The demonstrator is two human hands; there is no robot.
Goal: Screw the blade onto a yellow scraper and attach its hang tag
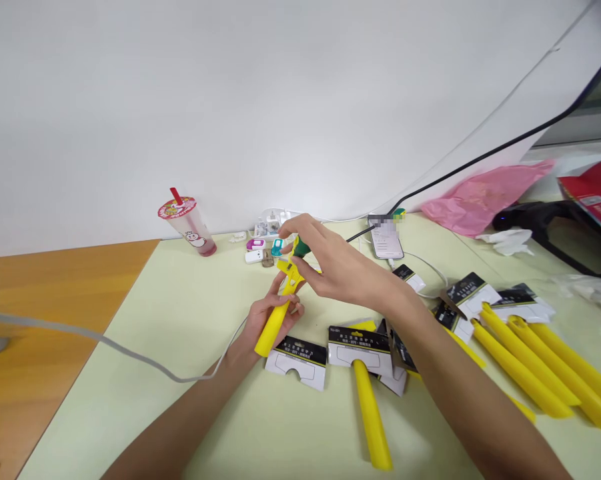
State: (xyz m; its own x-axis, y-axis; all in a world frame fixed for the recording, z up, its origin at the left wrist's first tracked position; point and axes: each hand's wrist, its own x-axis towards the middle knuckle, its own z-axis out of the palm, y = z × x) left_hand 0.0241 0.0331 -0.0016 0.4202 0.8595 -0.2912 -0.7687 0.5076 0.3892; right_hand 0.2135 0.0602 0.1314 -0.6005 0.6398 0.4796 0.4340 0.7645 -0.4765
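My left hand [260,321] is wrapped round the yellow handle of a scraper [273,325], which is tilted with its head up and away from me. Over that head is my right hand [330,267], its thumb and fingers closed on a small green-and-yellow tool [301,248]. The tool looks like a short screwdriver, but my fingers hide much of it. Just below my left hand lies a black-and-white card sleeve [297,360]. Another yellow scraper [370,413], with its head in a card sleeve [360,348], rests beneath my right forearm.
Several carded yellow scrapers [540,363] lie at right. A drink cup [187,227] with a straw stands at back left. Against the wall are small plastic items [267,243] and a phone [385,237] on a cable. A grey cable [145,363] crosses the left side; a pink bag [485,197] lies behind.
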